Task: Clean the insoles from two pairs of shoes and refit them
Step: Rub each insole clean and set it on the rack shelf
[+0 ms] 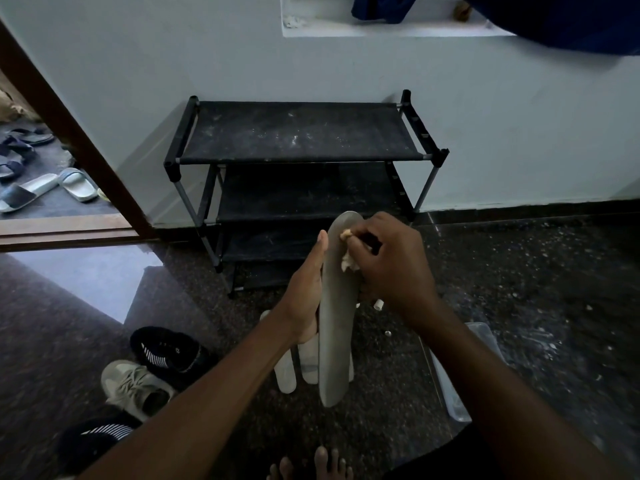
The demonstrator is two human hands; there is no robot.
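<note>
A long grey insole (335, 327) is held upright in front of me. My left hand (306, 292) grips its left edge, thumb pointing up. My right hand (391, 261) presses a small pale wad of cloth (348, 263) against the insole's upper part. Below, pale insoles (285, 374) lie on the dark floor. At the lower left sit a black shoe with white stripes (169, 349), a beige laced shoe (135, 386) and a second black striped shoe (93, 436).
A black shoe rack (298, 133) with bare shelves stands against the white wall. A clear plastic container (453, 393) lies on the floor at the right. Slippers (41, 188) lie beyond the doorway at the left. My bare toes (311, 467) show at the bottom.
</note>
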